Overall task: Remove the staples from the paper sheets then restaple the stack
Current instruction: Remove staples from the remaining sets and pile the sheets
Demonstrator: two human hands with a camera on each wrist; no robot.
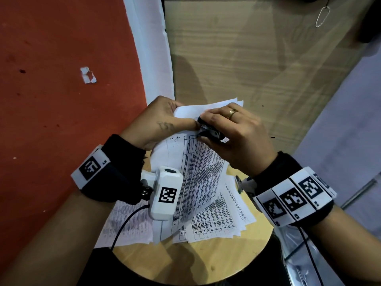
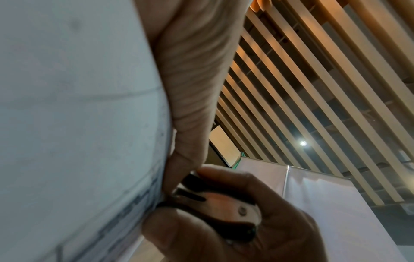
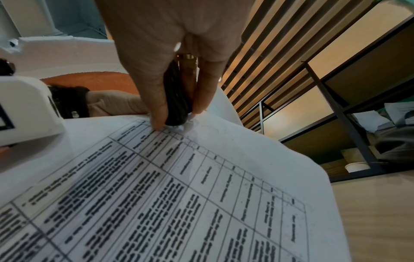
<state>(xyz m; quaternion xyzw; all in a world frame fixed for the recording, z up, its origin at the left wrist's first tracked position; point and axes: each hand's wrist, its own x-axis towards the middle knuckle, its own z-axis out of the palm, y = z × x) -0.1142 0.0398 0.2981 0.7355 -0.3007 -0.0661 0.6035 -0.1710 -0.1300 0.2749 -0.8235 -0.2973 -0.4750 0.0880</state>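
A set of printed sheets (image 1: 198,168) with tables of text is lifted off a round wooden table (image 1: 195,263). My left hand (image 1: 162,120) pinches its top corner, thumb on the printed face, fingers behind. My right hand (image 1: 231,133) grips a black and silver staple remover (image 1: 210,131) whose jaws press at that corner beside my left thumb. The left wrist view shows the staple remover (image 2: 224,205) squeezed between thumb and fingers against the paper (image 2: 78,124). In the right wrist view the staple remover (image 3: 177,99) touches the sheet (image 3: 179,195) at its top edge. The staple itself is hidden.
More printed sheets (image 1: 216,221) lie fanned on the table under the lifted set. A red wall (image 1: 61,79) stands at the left, a wooden panel (image 1: 247,58) behind, and a pale surface (image 1: 350,120) at the right. A metal shelf frame (image 3: 336,106) shows in the right wrist view.
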